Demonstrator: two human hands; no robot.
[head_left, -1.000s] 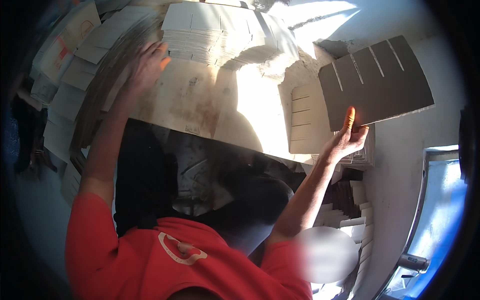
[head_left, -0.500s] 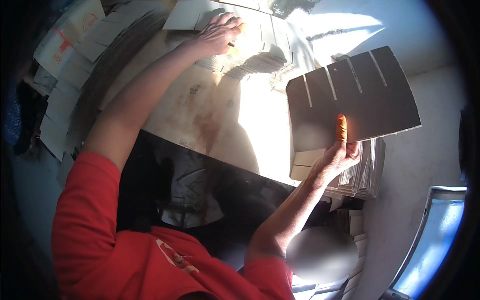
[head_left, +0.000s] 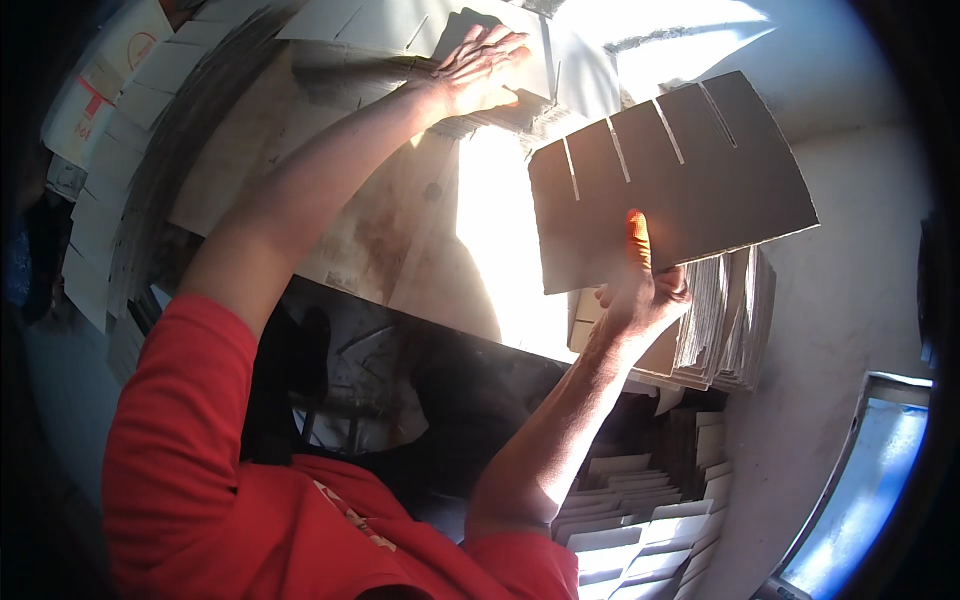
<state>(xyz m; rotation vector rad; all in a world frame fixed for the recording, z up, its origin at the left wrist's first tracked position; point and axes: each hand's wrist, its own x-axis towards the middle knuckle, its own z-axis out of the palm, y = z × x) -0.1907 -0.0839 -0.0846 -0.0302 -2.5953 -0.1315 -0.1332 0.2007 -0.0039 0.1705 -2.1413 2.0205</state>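
My right hand [head_left: 655, 292] grips a grey cardboard sheet [head_left: 680, 190] by its lower edge, thumb on the near face. Several parallel slots run in from the sheet's upper edge. An orange cover [head_left: 638, 238] wraps that thumb. At the far side of the table, my left hand [head_left: 482, 72] is open, fingers stretched out over a stack of slotted pale cardboard sheets [head_left: 375, 25]. Whether its fingertips touch the top sheet, I cannot tell.
Bright sunlight falls across the wooden table [head_left: 390, 220]. Another cardboard stack [head_left: 735, 320] stands at the right edge, under the held sheet. Rows of pale sheets [head_left: 115, 170] line the left side, and more cardboard [head_left: 640, 530] lies low at the right, beside the wall [head_left: 830, 300].
The right hand and its cardboard sheet have shifted left and slightly up in view. My left hand has moved a little right, its fingers now straighter. The whole view has shifted somewhat.
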